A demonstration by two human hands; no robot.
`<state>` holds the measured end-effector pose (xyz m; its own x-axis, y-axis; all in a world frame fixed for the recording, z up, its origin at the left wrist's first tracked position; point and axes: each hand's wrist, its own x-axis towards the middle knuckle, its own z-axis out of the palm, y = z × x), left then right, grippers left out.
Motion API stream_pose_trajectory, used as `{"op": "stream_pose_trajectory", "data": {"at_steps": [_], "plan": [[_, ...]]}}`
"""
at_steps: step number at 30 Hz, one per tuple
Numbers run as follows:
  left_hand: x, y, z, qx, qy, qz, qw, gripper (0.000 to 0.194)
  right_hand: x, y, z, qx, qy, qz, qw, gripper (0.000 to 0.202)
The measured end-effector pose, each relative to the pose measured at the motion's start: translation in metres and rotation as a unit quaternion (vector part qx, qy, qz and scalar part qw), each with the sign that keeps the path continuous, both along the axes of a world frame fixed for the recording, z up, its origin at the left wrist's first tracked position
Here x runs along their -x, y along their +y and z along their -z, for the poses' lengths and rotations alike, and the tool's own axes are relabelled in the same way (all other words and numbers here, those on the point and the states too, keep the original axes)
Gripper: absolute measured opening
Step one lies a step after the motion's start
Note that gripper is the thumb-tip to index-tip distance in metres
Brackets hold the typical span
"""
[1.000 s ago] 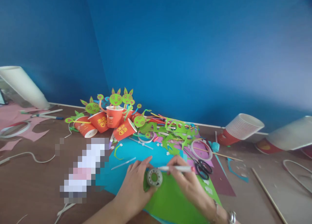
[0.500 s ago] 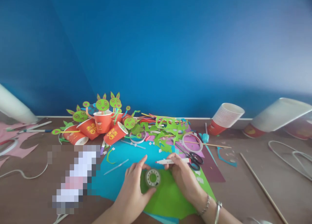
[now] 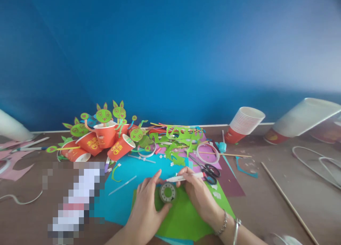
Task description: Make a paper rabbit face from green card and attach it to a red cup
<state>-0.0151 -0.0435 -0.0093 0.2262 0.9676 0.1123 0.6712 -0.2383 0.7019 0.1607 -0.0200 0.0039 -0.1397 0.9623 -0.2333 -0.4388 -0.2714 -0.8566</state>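
My left hand (image 3: 146,206) curls its thumb and fingers around a roll of clear tape (image 3: 173,194) lying flat on a green sheet of paper (image 3: 191,218). Between the thumb and fingers of my right hand (image 3: 203,197) is a white marker (image 3: 183,177). Its reddish tip points left, just above the tape roll's upper edge; whether it touches the paper I cannot make out. Blue paper (image 3: 119,198) extends under the green sheet to the left. Black-handled scissors (image 3: 211,171) lie right behind my right hand.
Red paper cups (image 3: 105,135) with green animal faces (image 3: 103,115) stand and lie at back left. Green paper scraps (image 3: 183,142) are heaped in the middle. A cup stack (image 3: 243,121) leans at back right, and a wooden stick (image 3: 287,202) lies at right. A pixelated patch covers something at left.
The marker has moved left and slightly down, toward the tape roll's upper edge. My left hand stays around the roll. The whole view has turned a little.
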Motion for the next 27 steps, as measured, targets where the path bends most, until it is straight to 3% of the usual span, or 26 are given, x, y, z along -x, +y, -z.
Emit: {"op": "stream_pose_trajectory", "data": {"at_steps": [22, 25, 27], "plan": [[0.000, 0.000, 0.002, 0.031, -0.021, 0.011, 0.999, 0.076, -0.003, -0.002, -0.005, -0.011, -0.022, -0.007, 1.000, 0.016], [-0.001, 0.001, 0.001, 0.038, -0.017, 0.002, 0.999, 0.074, -0.011, -0.004, -0.015, -0.072, -0.095, -0.003, 0.993, 0.017], [-0.001, 0.001, 0.000, 0.035, -0.017, 0.005, 0.999, 0.071, -0.016, -0.006, -0.022, -0.135, -0.216, -0.022, 0.967, 0.016]]}}
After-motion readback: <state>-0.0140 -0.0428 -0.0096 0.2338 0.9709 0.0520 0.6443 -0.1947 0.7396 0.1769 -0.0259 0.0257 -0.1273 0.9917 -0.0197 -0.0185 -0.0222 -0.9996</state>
